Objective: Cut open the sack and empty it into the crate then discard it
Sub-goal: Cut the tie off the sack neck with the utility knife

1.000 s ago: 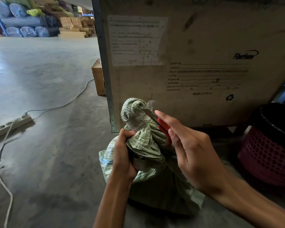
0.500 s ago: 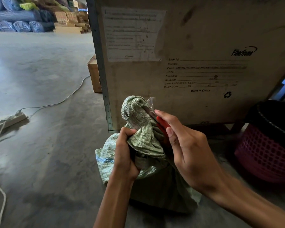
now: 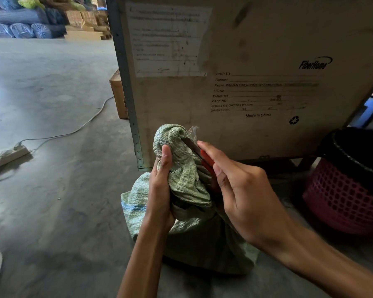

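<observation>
Centre-bottom of frame: green woven sack (image 3: 194, 239) sits on the concrete floor (image 3: 52, 190), directly in front of a large plywood shipping case (image 3: 246, 50). Sack neck is bunched and twisted upward, a scrap of clear plastic (image 3: 193, 131) poking out at the top.

Left hand (image 3: 162, 190) is clamped round the twisted neck, thumb up along the fabric. Right hand (image 3: 241, 194) is closed on a red-handled utility knife (image 3: 205, 158), index finger along the handle; blade lies against the right side of the neck, just under the top knot. Can't tell whether it has cut through the weave.

Right edge of frame: pink lattice basket (image 3: 342, 201) with a black liner, near the sack, not touching. Left edge, mid-height: white power strip (image 3: 9, 153) on the floor, cable running toward the case. Cardboard box (image 3: 116, 93) behind the case's left corner. Upper left: stacked blue-wrapped rolls (image 3: 19, 24), far back.
</observation>
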### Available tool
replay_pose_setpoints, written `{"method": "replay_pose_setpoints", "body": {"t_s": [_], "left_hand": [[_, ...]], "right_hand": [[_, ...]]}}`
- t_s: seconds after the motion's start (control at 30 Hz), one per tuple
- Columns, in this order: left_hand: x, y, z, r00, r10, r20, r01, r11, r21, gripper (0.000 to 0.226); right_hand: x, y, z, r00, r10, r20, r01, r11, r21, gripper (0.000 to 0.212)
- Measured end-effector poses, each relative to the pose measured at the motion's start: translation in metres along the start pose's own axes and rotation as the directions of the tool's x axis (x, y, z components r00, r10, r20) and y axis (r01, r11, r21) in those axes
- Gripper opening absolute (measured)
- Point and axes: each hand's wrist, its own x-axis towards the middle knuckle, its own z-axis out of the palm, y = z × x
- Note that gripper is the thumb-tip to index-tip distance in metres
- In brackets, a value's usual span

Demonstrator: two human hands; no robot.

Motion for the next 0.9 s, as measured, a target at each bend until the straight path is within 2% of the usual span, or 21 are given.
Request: {"method": "replay_pose_setpoints", "body": {"t_s": [0.07, 0.27, 0.53, 0.7, 0.83, 0.9], "left_hand": [[0.004, -0.002, 0.0, 1.0, 0.012, -0.023, -0.012, 1.0, 0.003, 0.092], [0.01, -0.003, -0.006, 0.999, 0.005, -0.054, -0.008, 0.998, -0.058, 0.097], [0.015, -0.002, -0.016, 0.997, 0.043, -0.066, -0.043, 0.999, -0.007, 0.09], [0.018, 0.001, -0.023, 0.994, 0.081, -0.078, -0.077, 0.996, 0.05, 0.079], [0.012, 0.003, -0.017, 0.997, 0.065, -0.045, -0.061, 0.995, 0.082, 0.088], [0.008, -0.002, -0.012, 0.998, 0.064, -0.022, -0.061, 0.991, 0.115, 0.087]], "right_hand": [[-0.001, 0.0, 0.0, 1.0, -0.005, 0.011, 0.006, 1.0, -0.016, 0.051], [-0.009, 0.006, 0.002, 0.996, 0.03, 0.078, -0.022, 0.995, -0.098, 0.055], [-0.021, 0.013, -0.002, 0.984, 0.05, 0.17, -0.024, 0.988, -0.152, 0.055], [-0.021, 0.013, -0.027, 0.991, 0.117, 0.064, -0.112, 0.991, -0.079, 0.041], [-0.01, 0.011, -0.038, 0.96, 0.278, -0.04, -0.271, 0.954, 0.128, 0.022], [-0.002, 0.013, -0.035, 0.935, 0.35, -0.064, -0.331, 0.921, 0.203, 0.023]]}}
